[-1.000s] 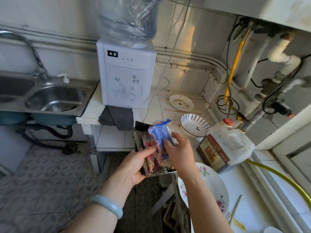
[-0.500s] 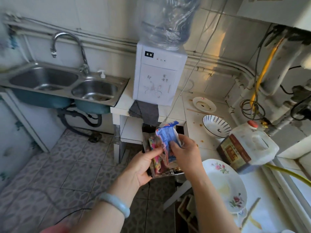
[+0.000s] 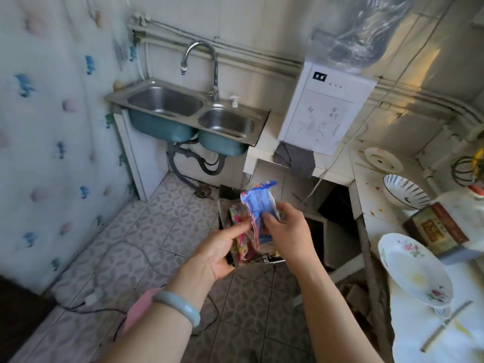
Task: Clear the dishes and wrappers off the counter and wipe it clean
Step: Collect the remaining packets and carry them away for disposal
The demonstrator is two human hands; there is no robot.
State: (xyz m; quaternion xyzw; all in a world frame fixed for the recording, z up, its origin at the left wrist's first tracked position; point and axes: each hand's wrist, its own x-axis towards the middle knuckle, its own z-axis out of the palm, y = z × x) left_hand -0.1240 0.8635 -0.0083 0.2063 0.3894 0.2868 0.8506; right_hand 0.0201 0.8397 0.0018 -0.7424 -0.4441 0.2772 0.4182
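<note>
I hold a bundle of wrappers over the floor in front of the counter. My right hand pinches a blue and white wrapper. My left hand grips a stack of colourful wrappers beneath it. On the counter at the right lie a flowered plate, a striped bowl, a small dirty plate and chopsticks. A grey cloth hangs over the counter's front edge under the water dispenser.
A white water dispenser stands at the counter's left end. A steel double sink with a tap is further left. An oil jug stands by the bowl. A cable runs across the tiled floor. Stains spot the counter.
The view has swung to the left, bringing the sink and wallpapered wall into sight. Both hands still hold the wrappers together, now over the floor and further from the counter.
</note>
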